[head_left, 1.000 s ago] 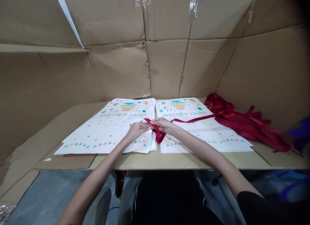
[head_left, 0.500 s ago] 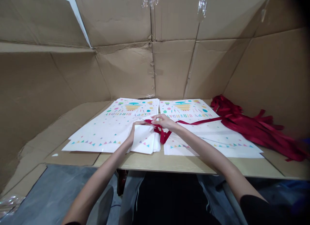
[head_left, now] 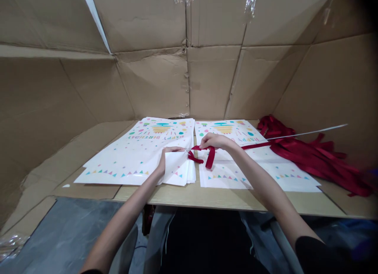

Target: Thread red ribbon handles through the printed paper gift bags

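Observation:
My left hand pinches the edge of a white printed sheet, folded over at the inner side of the left stack. A short piece of red ribbon hangs at that edge, beside the left fingertips. My right hand is closed on a red ribbon, part of which loops down below the fingers. A thin, pale, straight rod or strip extends to the right from near the right hand; its near end is hidden.
Another stack of printed sheets lies on the table under my right forearm. A heap of red ribbons is at the right. Cardboard walls stand behind and at both sides.
My right hand has moved right, away from my left hand, drawing the ribbon with it. The pale rod or strip has swung up over the ribbon heap. My left hand stays nearly in place.

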The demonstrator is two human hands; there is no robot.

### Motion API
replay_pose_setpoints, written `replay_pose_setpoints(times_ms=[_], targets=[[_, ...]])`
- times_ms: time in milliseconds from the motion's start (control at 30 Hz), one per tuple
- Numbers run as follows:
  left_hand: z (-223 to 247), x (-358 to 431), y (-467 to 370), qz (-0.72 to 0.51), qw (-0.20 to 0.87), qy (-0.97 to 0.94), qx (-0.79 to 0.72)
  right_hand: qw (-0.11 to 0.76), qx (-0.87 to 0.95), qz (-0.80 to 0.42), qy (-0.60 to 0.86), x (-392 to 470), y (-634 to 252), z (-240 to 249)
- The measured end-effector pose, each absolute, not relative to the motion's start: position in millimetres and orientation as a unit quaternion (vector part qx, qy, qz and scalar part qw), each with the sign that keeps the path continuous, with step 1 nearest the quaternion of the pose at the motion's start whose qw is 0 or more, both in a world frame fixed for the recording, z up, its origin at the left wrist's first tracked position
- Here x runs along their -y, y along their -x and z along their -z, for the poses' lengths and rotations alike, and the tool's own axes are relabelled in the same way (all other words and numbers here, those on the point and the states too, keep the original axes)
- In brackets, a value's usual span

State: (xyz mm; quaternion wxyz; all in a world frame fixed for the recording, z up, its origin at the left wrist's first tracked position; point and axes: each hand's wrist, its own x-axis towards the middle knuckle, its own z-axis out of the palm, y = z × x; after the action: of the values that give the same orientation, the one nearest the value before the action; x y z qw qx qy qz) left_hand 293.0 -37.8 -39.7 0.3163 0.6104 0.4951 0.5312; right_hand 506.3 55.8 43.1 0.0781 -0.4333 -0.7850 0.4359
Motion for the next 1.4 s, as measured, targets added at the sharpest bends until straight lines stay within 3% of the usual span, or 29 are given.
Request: replay_pose_setpoints(times_ms=[433,533,700,833,1200,1400], targets=[[36,27,-307,-0.482,0.317,-0.622,-0.529,0.024,0.745,-0.533,0.400,-67,-495,-21],[34,31,-301,-0.401,0.254,-0.685,-0.552,0.017,0.715,-0.584,0.385,-74,-493,-10],[32,56,-291,-0.156,0.110,-0.778,-0.598,0.018,0.698,-0.616,0.365,-80,-491,6],[40,62,-290,-0.085,0.086,-0.781,-0.612,0.031,0.715,-0.594,0.366,-72,-480,14],[42,61,-289,-0.057,0.066,-0.783,-0.615,0.149,0.839,-0.399,0.338,-61,-488,20],[44,59,-287,-0.050,0.084,-0.787,-0.609,0.083,0.861,-0.370,0.338,-59,-584,13]])
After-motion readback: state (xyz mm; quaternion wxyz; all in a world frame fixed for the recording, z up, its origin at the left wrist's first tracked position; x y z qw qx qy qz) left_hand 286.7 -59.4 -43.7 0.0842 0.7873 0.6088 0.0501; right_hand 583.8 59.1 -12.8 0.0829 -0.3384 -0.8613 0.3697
